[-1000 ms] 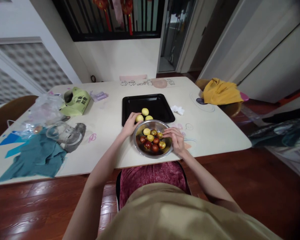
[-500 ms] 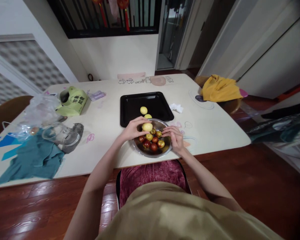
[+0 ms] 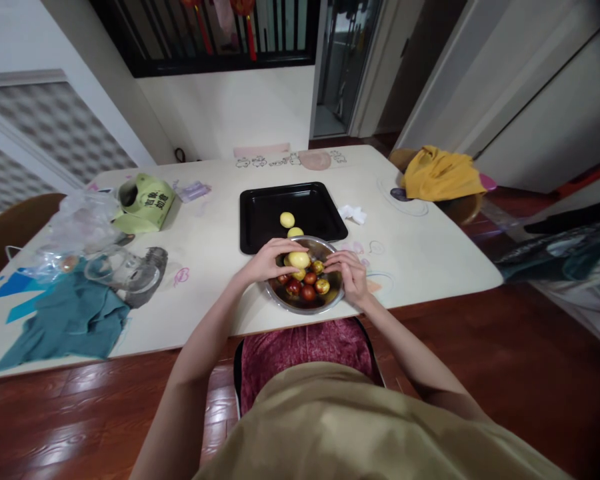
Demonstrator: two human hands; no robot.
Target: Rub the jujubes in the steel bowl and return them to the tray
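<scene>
The left hand (image 3: 270, 260) pinches a yellow fruit (image 3: 299, 260) over the steel bowl (image 3: 304, 311) — red-brown and yellow fruits (image 3: 308, 293) already inside, two yellow ones (image 3: 287, 219) left on the black baking tray (image 3: 254, 212). The right hand (image 3: 351, 275) curls at the rim — whether gripping, I cannot tell.

Pale-yellow fruit (image 3: 299, 261), smooth and oval, over dark-red and yellow fruits (image 3: 308, 293) in a round metal bowl (image 3: 306, 311).
</scene>
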